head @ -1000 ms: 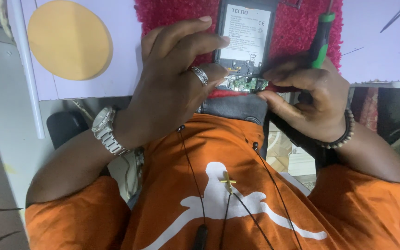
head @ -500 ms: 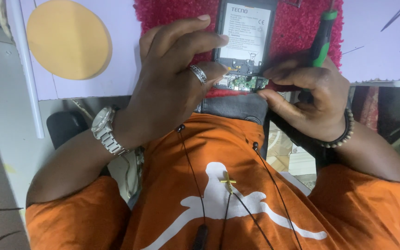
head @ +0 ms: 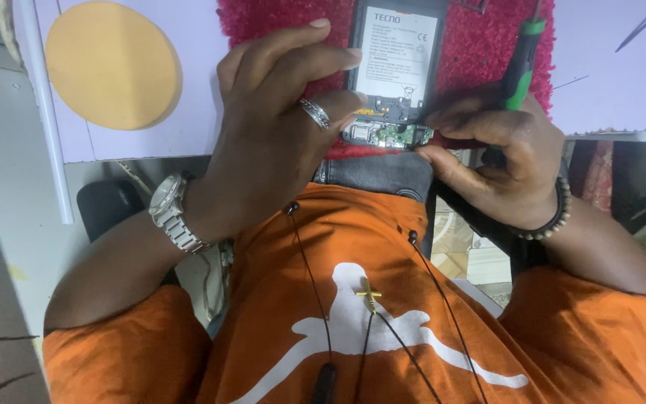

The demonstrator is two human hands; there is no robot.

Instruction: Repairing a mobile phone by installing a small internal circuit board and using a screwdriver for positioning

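Note:
An opened black phone [head: 398, 60] lies back-up on a red fuzzy mat [head: 480, 52], its battery label showing and a small green circuit board [head: 394, 136] exposed at its near end. My left hand [head: 278, 127], with a ring and a metal wristwatch, rests over the phone's left side, fingers touching its edge and lower end. My right hand [head: 495, 164], with a bead bracelet, holds a green-and-black screwdriver [head: 521, 63] against the palm while thumb and forefinger pinch at the board's right corner.
A yellow round disc [head: 110, 63] lies on the pale lilac table surface [head: 614, 82] at left. A white tube [head: 42, 112] runs along the table's left edge. Tweezers [head: 644, 22] lie at the top right. My orange shirt and earphone cords fill the foreground.

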